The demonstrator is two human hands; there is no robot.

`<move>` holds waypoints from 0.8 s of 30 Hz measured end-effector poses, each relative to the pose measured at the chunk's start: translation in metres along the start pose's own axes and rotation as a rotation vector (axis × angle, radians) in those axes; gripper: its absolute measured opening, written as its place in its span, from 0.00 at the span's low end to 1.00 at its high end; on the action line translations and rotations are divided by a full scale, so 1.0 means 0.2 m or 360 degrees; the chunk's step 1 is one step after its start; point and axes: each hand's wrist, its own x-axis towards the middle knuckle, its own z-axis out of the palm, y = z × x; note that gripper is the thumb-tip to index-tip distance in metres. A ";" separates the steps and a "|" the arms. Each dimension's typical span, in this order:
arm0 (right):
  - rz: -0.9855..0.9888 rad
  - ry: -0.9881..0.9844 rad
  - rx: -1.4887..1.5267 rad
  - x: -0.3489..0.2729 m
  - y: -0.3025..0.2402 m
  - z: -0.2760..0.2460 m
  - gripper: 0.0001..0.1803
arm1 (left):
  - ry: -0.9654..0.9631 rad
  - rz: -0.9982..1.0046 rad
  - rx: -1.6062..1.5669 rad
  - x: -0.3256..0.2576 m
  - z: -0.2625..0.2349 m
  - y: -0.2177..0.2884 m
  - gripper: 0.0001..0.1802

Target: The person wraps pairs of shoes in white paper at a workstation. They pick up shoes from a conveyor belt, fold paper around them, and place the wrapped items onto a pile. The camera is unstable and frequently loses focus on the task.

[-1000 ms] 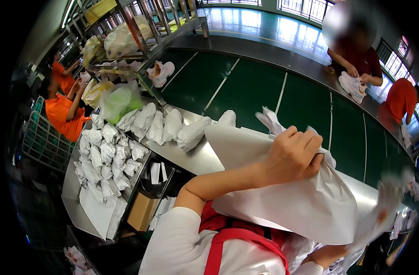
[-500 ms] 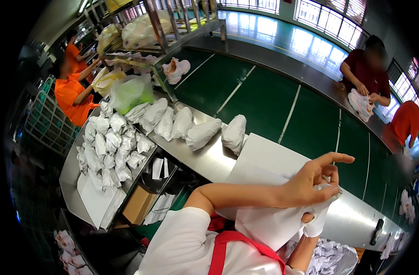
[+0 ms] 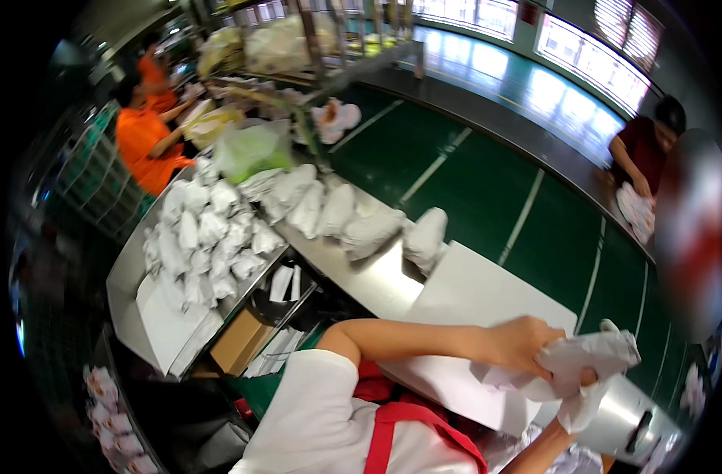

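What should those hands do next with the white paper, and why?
Perhaps the left hand should fold the loose paper flap against the white paper bundle, since it and the right hand hold the bundle while the flap seems to stick out.

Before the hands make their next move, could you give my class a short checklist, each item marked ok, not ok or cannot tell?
1. Left hand grips the white paper bundle: ok, fingers closed on its left end.
2. Right hand is on the same bundle: ok, holding it from the near side.
3. Bundle's contents identified: cannot tell, paper hides them.
4. Large white paper unobstructed: not ok, the left forearm crosses over it.
5. Row of wrapped bundles away from both hands: ok, off to the left on the metal counter.
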 end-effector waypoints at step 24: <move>-0.0613 -0.1024 -0.0614 -0.14 0.15 -0.03 0.25 | 0.0252 -0.0519 -0.1411 0.04 0.18 -0.09 0.23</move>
